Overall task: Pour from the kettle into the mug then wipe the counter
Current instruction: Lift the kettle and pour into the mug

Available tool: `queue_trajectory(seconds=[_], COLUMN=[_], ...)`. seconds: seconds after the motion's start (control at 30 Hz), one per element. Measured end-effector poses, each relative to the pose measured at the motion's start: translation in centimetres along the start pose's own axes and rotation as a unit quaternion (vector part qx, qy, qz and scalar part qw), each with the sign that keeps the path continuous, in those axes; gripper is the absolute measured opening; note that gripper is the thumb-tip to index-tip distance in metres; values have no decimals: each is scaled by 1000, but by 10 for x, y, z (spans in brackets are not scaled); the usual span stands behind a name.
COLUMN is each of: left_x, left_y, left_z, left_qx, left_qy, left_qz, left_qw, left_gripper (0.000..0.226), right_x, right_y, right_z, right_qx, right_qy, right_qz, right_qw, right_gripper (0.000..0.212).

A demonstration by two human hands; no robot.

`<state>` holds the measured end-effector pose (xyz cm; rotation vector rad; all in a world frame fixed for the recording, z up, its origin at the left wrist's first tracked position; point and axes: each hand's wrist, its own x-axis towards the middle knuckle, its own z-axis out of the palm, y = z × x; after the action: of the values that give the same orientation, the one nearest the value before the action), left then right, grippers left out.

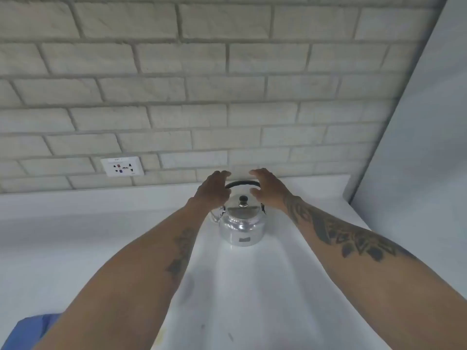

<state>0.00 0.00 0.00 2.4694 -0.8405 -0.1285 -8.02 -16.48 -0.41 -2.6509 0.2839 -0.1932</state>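
1. The kettle (241, 224) stands upright on the white counter (75, 236), near the brick wall.
2. Both hands, left hand (214, 192) and right hand (269, 189), hover spread open either side of its black handle (242, 183), grasping nothing.
3. Polished metal looks slippery, rigid; grip that handle.

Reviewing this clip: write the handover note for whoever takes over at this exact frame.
Left hand: open, at the left end of the kettle handle; contact unclear, no closed grip.
Right hand: open, beside the handle's right end, holding nothing.
Kettle: upright on the white counter near the brick wall, lid on.
Mug: not in view. A blue item at the lower left corner may be a cloth; cannot tell.
Done: nothing visible.
Left: grip kettle, find mug, pour, wipe counter.
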Motion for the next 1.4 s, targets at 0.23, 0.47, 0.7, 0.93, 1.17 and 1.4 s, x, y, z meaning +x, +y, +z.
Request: queue_trajectory(seconds=[0.23, 0.47, 0.7, 0.93, 1.17, 1.4], left_x=[24, 33, 14, -33, -106, -192], left_y=[-8, -9, -11, -8, -42, -142], left_z=[22, 26, -3, -64, -102, -93], left_qx=[-15, -23, -56, -105, -214, -212], left_qy=[-6, -8, -28, 4, 50, -2], left_qz=[-3, 12, 33, 60, 30, -82], left_qw=[1000, 1000, 997, 993, 975, 974], left_gripper=[26, 6, 9, 7, 22, 69], right_x=[26, 29, 9, -24, -47, -63], right_y=[9, 8, -4, -52, -96, -132], right_z=[19, 22, 13, -13, -23, -21], right_qx=[37, 174, 240, 345, 363, 292], right_qy=[14, 36, 40, 68, 56, 14], right_qz=[18, 38, 4, -73, -111, -159], right_qw=[999, 983, 970, 933, 924, 943], right_gripper=[21, 13, 9, 25, 27, 24])
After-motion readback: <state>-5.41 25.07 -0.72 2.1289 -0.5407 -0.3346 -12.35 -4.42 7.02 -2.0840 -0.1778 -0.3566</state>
